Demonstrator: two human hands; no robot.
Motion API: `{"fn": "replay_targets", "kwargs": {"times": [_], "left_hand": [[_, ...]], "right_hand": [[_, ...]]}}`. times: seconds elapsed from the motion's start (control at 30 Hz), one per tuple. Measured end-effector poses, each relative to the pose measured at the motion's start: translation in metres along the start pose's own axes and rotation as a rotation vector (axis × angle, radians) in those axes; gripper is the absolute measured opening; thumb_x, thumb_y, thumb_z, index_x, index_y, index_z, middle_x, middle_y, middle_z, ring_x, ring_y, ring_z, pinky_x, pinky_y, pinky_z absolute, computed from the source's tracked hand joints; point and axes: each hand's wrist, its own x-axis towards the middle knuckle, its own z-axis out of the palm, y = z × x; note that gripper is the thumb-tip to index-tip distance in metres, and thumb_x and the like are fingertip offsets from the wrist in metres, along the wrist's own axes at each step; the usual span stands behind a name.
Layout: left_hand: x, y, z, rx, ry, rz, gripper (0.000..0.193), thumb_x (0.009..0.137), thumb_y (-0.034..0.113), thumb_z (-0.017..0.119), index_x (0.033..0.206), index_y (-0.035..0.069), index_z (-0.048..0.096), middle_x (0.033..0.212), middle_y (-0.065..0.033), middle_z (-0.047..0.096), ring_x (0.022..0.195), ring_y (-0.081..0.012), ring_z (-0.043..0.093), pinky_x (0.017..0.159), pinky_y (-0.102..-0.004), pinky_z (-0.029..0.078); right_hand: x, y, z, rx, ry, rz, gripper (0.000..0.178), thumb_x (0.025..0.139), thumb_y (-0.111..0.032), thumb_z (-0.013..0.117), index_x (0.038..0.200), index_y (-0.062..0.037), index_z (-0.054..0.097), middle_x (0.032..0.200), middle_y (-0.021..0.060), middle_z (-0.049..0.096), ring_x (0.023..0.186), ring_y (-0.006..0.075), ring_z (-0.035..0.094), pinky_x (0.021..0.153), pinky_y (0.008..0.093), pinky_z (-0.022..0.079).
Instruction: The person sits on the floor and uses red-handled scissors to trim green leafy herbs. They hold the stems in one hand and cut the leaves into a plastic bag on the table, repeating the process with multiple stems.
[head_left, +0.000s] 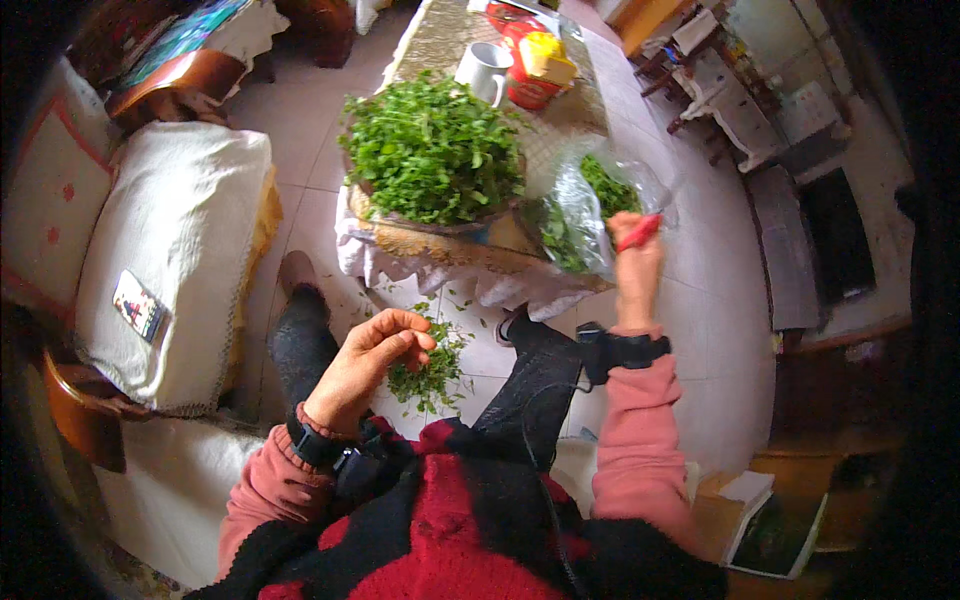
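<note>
My right hand (637, 262) grips a small red-handled knife (640, 233) over the table's right corner; its blade is blurred. Just behind it, a clear plastic bag (577, 205) holds leafy green herbs (603, 185). My left hand (372, 362) hovers above my lap with its fingers curled toward the thumb; whatever they may hold is hidden. Below that hand, a pile of loose green leaves and stems (432, 372) lies on the floor between my feet. A large heap of leafy herbs (430, 150) fills a shallow container at the table's near end.
The cloth-covered table (430, 245) carries a white mug (485, 70) and a red and yellow package (540, 65) behind the herbs. A phone (138, 305) rests on a white-covered sofa seat (190, 230) to the left. At lower right stands an open cardboard box (730, 500).
</note>
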Motion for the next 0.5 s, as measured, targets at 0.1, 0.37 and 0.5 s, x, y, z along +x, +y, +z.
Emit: {"fn": "replay_targets", "kwargs": {"times": [0.1,0.37,0.5], "left_hand": [[0.012,0.003,0.017,0.058,-0.062,0.016,0.016,0.091,0.01,0.049,0.102,0.001,0.055,0.088,-0.0042,0.061,0.077,-0.0108,0.055,0.073,-0.0241,0.045],[0.025,-0.013,0.046,0.189,-0.061,-0.073,0.016,0.091,0.012,0.05,0.101,0.001,0.056,0.087,-0.0031,0.061,0.077,-0.0109,0.055,0.073,-0.0249,0.044],[0.027,-0.02,0.046,0.128,-0.046,-0.106,0.018,0.092,0.013,0.049,0.102,0.0,0.056,0.087,-0.003,0.061,0.076,-0.0095,0.052,0.073,-0.0228,0.043]], "right_hand": [[-0.034,0.044,0.016,-0.073,-0.175,-0.05,0.013,0.084,-0.012,0.057,0.095,-0.0058,0.059,0.091,0.0042,0.06,0.086,0.014,0.054,0.08,0.0294,0.043],[-0.055,0.077,0.07,0.133,-0.408,-0.017,0.021,0.085,-0.005,0.052,0.105,-0.0007,0.052,0.09,0.0088,0.06,0.081,0.0184,0.058,0.071,0.0297,0.047],[-0.038,0.063,0.024,0.59,-0.148,-0.023,0.02,0.077,0.008,0.05,0.093,-0.0022,0.055,0.082,0.0039,0.056,0.073,0.0131,0.053,0.064,0.0242,0.047]]}}
